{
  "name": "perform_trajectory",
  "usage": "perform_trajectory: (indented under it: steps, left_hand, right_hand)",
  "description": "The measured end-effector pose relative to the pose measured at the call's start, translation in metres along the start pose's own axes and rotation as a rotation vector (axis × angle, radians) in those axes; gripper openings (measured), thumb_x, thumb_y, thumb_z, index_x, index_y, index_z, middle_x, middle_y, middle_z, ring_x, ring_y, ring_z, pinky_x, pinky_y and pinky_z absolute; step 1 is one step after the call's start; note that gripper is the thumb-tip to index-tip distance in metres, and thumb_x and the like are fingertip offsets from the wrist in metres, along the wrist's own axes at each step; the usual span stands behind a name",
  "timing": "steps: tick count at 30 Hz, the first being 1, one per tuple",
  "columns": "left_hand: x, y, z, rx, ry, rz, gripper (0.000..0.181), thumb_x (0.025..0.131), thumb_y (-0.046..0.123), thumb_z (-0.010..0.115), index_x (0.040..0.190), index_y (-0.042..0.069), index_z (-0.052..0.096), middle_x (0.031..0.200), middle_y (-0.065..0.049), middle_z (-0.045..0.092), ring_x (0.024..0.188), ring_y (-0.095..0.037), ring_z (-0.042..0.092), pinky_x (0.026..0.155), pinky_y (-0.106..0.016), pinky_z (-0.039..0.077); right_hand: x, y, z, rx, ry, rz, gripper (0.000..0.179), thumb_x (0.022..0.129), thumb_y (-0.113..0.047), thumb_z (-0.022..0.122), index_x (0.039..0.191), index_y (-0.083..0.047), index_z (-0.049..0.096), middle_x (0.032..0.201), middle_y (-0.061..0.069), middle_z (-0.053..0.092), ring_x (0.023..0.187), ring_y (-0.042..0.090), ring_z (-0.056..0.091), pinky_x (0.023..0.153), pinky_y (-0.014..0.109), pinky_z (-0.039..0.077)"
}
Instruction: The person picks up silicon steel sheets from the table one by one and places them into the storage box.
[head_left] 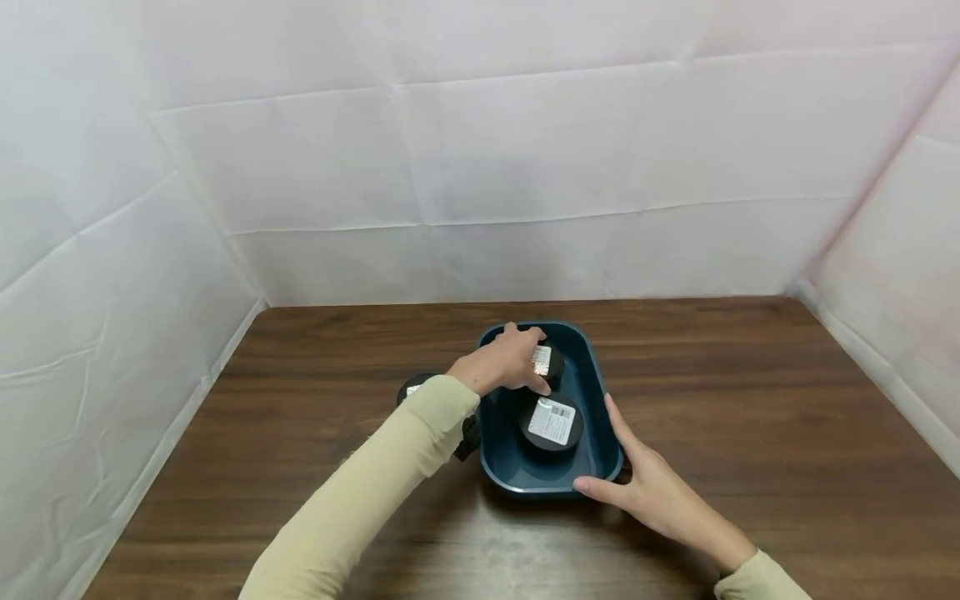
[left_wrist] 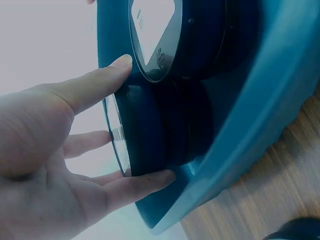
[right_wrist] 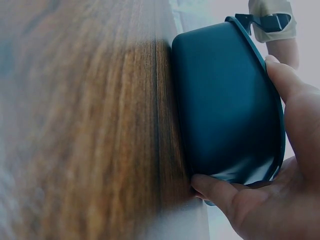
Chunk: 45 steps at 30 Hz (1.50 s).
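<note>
A dark teal tray (head_left: 517, 481) lies on the wooden table with two round black containers inside, each with a white label on top. My left hand (head_left: 501, 362) reaches over the far end and grips the far container (left_wrist: 145, 130), thumb at its near edge and fingers spread round its side. Just in front of it sits the nearer container (head_left: 551, 423), close to the left thumb. At the tray's near right corner, my right hand (head_left: 651, 492) holds the tray, thumb at the rim and fingers along the outer wall (right_wrist: 225, 105).
Left of the tray stands another round black container (head_left: 414, 386), partly hidden by my left sleeve (head_left: 375, 492). A small black device (head_left: 468, 439) is strapped at the left wrist. White sheet walls (head_left: 480, 167) border the wooden table (head_left: 750, 400) at the back and sides.
</note>
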<state>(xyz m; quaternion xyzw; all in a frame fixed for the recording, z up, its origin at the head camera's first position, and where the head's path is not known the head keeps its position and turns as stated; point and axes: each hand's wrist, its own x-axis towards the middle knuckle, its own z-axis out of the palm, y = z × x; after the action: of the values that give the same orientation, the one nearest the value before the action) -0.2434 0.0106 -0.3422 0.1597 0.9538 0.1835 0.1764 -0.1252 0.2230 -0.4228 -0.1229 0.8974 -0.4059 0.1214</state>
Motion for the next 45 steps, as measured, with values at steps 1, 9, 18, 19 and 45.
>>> perform_trajectory:
  steps: [1,9,18,19,45]
  left_hand:
    - [0.001,0.001,0.000,-0.001,-0.004,0.002,0.079,0.090,0.029,0.077,0.156,0.014,0.035,0.153,-0.019,0.039,0.124,-0.030,0.051,0.107,-0.046,0.048]
    - [0.010,0.006,-0.001,0.009,-0.015,0.033,0.079,0.092,0.031,0.075,0.157,0.014,0.033,0.154,-0.020,0.037,0.126,-0.030,0.052,0.107,-0.044,0.047]
    - [0.012,0.006,-0.003,-0.006,-0.019,0.030,0.081,0.092,0.032,0.075,0.158,0.017,0.031,0.157,-0.020,0.032,0.126,-0.029,0.054,0.105,-0.043,0.048]
    - [0.012,0.005,-0.003,-0.009,-0.021,0.029,0.081,0.092,0.032,0.074,0.158,0.017,0.030,0.158,-0.020,0.030,0.127,-0.029,0.053,0.105,-0.043,0.048]
    - [0.003,-0.011,-0.011,-0.058,0.005,0.078,0.084,0.093,0.039,0.072,0.160,0.013,0.026,0.158,-0.021,0.032,0.128,-0.028,0.052,0.108,-0.045,0.047]
  right_hand:
    - [-0.001,0.001,0.000,-0.002,0.007,0.001,0.108,0.091,-0.047,0.072,0.161,-0.034,-0.009,0.164,0.023,0.024,0.126,0.033,0.055,0.098,0.047,0.052]
    - [-0.006,0.002,-0.002,-0.014,0.048,-0.003,0.107,0.090,-0.048,0.073,0.161,-0.036,-0.007,0.164,0.023,0.025,0.135,0.038,0.050,0.105,0.057,0.046]
    - [-0.005,0.001,-0.003,-0.009,0.045,-0.008,0.107,0.091,-0.046,0.073,0.161,-0.035,-0.008,0.164,0.024,0.024,0.130,0.035,0.053,0.101,0.052,0.050]
    - [-0.005,0.001,-0.003,-0.005,0.042,-0.006,0.107,0.091,-0.046,0.072,0.161,-0.035,-0.008,0.164,0.024,0.024,0.132,0.037,0.052,0.102,0.053,0.049]
    - [-0.001,-0.002,-0.003,-0.008,0.036,-0.016,0.107,0.092,-0.045,0.072,0.161,-0.034,-0.008,0.165,0.025,0.021,0.135,0.042,0.049,0.104,0.058,0.047]
